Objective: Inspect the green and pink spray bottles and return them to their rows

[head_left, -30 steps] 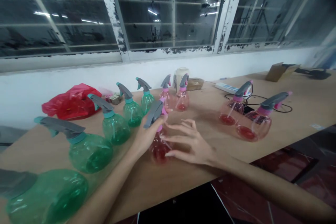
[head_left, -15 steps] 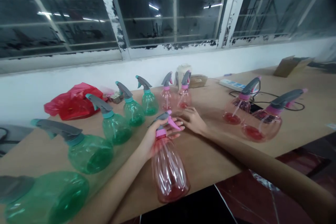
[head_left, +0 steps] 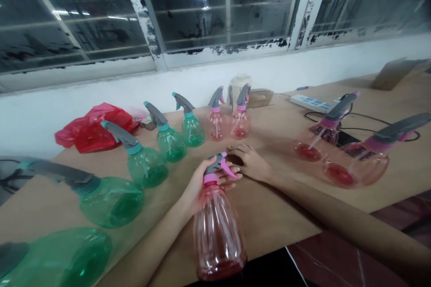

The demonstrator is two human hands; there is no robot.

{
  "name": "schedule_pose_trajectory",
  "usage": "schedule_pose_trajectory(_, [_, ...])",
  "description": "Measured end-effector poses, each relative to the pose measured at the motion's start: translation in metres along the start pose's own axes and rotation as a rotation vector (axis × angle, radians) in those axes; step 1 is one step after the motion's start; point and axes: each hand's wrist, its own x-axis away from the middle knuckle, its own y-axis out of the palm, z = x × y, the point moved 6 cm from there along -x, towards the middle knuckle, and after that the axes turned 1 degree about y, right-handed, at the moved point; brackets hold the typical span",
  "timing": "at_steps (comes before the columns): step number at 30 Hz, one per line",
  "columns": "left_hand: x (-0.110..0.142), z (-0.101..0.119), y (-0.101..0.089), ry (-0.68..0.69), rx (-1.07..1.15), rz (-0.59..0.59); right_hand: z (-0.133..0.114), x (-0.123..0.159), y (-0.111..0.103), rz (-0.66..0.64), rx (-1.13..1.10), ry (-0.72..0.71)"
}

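Observation:
My left hand (head_left: 198, 184) is closed round the neck of a pink spray bottle (head_left: 218, 237), with fingers behind its pink trigger. The clear pink body of this bottle leans toward me over the table's front edge. Just right of its grey and pink head, my right hand (head_left: 252, 161) rests on the tabletop, fingers loosely spread and slightly bent, holding nothing. Beyond the hands stand two more pink spray bottles (head_left: 240, 123). Green spray bottles (head_left: 147, 168) line the left side, several in a curved row. On the right are two pink spray bottles (head_left: 357, 166).
A red plastic bag (head_left: 97, 128) lies at the back left of the brown table (head_left: 276, 206). Behind the pink bottles are a pale container (head_left: 239, 81) and a small cardboard box (head_left: 261, 97). A power strip (head_left: 311, 104) with black cables lies at the back right.
The view has shifted slightly, so the bottles on the right sit farther right. The held bottle and my left hand appear a little lower; both hands keep much the same pose.

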Motion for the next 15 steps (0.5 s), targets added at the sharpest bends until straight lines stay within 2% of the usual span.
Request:
schedule_pose_trajectory(9, [-0.0005,0.0049,-0.0025,0.033,0.015,0.103,0.0041,0.0006,0.0023,0.004,-0.014,0.062])
schedule_pose_trajectory(15, [-0.003,0.0084,-0.0086,0.054,-0.055,0.117,0.0001,0.0015,-0.0009,0.028,-0.021,0.076])
